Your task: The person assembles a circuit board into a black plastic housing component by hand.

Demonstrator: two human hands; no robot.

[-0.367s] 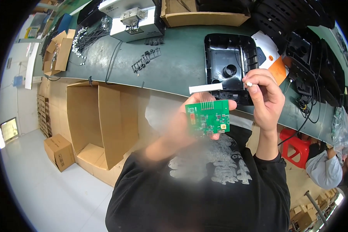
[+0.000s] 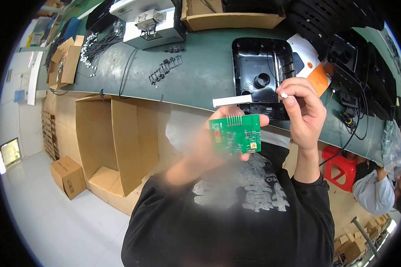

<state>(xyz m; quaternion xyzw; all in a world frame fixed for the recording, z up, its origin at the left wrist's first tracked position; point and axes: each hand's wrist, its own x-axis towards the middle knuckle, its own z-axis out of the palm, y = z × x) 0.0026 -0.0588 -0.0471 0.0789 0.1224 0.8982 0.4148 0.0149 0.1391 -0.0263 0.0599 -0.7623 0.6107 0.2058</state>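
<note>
My left hand [image 2: 204, 141], partly smeared in the head view, grips a green circuit board [image 2: 236, 135] by its edges, with a thumb or finger showing at the upper right corner. Metal pins rise from the board's top edge toward a white rectangular strip [image 2: 232, 101] just beyond it. In my right hand [image 2: 307, 111], thumb and index finger pinch a small white connector [image 2: 284, 95], held right of and above the board, apart from it. A thin dark wire seems to run up from it. Behind both hands, an open black plastic housing [image 2: 249, 66] lies on the green table [image 2: 200, 66].
Small black parts [image 2: 165, 70] lie left of the housing. Further left are a metal-faced machine [image 2: 153, 29], white-tipped cables [image 2: 90, 51] and a cardboard box [image 2: 64, 62]. An orange-and-white sheet [image 2: 317, 80] and black cables [image 2: 354, 120] lie right. Another person [image 2: 374, 193] sits near a red stool [image 2: 338, 171].
The view has shifted slightly, and the board's pins appear shorter as it tilts a little. Both hands keep their holds; the connector stays apart from the board.
</note>
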